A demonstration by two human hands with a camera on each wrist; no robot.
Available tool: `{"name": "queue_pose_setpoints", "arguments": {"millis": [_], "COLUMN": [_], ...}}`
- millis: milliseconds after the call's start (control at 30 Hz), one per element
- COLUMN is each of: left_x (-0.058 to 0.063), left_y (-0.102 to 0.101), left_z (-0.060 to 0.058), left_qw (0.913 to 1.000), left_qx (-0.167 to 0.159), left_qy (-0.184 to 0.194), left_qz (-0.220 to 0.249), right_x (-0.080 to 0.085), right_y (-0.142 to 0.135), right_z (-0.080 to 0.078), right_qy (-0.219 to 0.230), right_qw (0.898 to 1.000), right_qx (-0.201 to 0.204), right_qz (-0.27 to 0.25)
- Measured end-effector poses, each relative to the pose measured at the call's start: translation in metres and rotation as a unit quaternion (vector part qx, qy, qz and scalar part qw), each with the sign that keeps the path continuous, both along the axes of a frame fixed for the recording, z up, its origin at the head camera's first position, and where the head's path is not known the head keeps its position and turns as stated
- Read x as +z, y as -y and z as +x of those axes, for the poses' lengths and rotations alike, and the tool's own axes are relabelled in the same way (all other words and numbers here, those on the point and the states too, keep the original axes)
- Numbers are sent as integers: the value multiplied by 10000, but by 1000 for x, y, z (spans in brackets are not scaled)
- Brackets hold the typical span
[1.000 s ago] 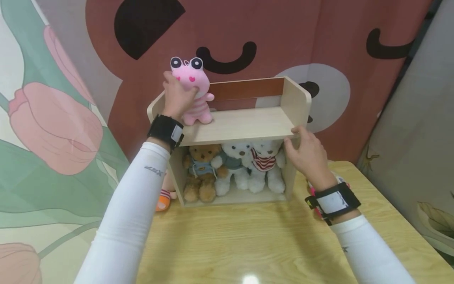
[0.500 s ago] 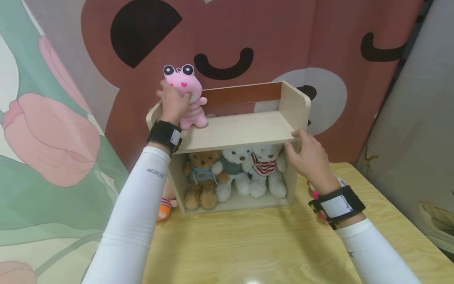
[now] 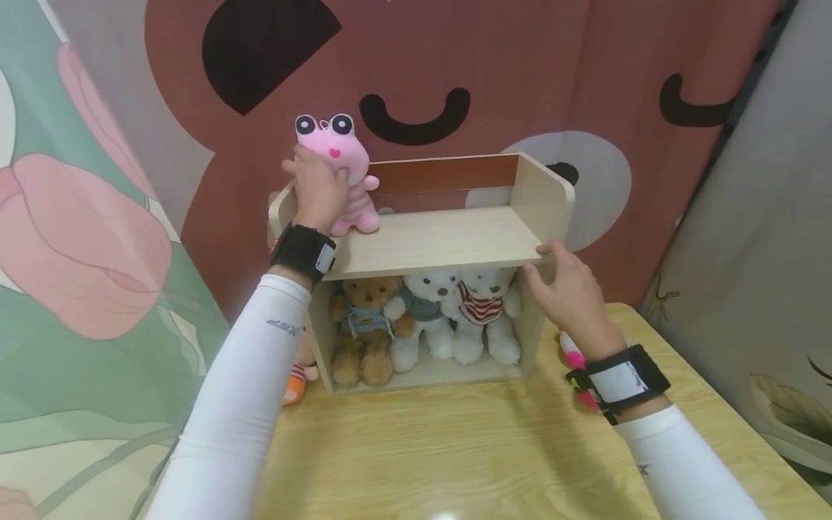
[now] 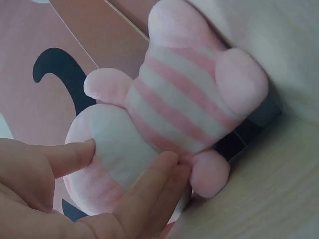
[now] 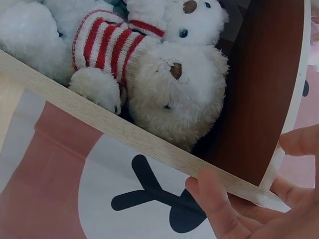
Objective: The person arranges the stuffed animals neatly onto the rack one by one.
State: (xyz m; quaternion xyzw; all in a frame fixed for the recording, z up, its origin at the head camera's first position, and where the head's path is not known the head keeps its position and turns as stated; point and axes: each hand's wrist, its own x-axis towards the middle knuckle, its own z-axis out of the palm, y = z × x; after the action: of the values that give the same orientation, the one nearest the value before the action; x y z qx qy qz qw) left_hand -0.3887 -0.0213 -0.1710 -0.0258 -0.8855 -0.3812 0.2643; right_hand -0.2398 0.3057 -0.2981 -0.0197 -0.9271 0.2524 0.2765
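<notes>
In the head view my left hand (image 3: 318, 186) grips a pink frog plush (image 3: 359, 209) by its head. The frog stands upright at the left end of the top level of a small wooden shelf (image 3: 435, 242). The left wrist view shows its striped belly (image 4: 174, 99), with thumb and fingers (image 4: 147, 191) pressed into its head. My right hand (image 3: 572, 292) holds the shelf's right front corner. In the right wrist view the thumb and fingers (image 5: 212, 196) lie around the board edges there, beside a white teddy bear (image 5: 169, 94) in a red-striped top.
Below the top board sit a brown teddy bear (image 3: 369, 325) and two white ones, one in a green top (image 3: 424, 307). Another toy with an orange shoe (image 3: 294, 388) is partly hidden at the shelf's left. A pink and white toy (image 3: 572, 350) lies behind my right wrist on the table (image 3: 416, 448).
The frog plush has shifted slightly left along the top board in my left hand. My right hand stays at the shelf corner. The head view has moved a little.
</notes>
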Motion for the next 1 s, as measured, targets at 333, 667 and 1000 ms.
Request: {"name": "queue_pose_setpoints", "arguments": {"millis": [333, 667, 1000], "left_x": [5, 12, 9], "left_y": [-1, 1, 14], "left_z": [8, 7, 3], "left_qw": [9966, 9976, 9966], "left_qx": [464, -12, -146], "left_qy": [24, 470, 229], "left_qz": [-680, -510, -779], "right_x": [-1, 0, -5], "right_y": [1, -1, 5], "right_z": [-1, -4, -6], "right_qy": [85, 34, 40], "right_qw": [9999, 10000, 10000], "right_qx": [52, 21, 26], "right_qz": [-54, -52, -76]}}
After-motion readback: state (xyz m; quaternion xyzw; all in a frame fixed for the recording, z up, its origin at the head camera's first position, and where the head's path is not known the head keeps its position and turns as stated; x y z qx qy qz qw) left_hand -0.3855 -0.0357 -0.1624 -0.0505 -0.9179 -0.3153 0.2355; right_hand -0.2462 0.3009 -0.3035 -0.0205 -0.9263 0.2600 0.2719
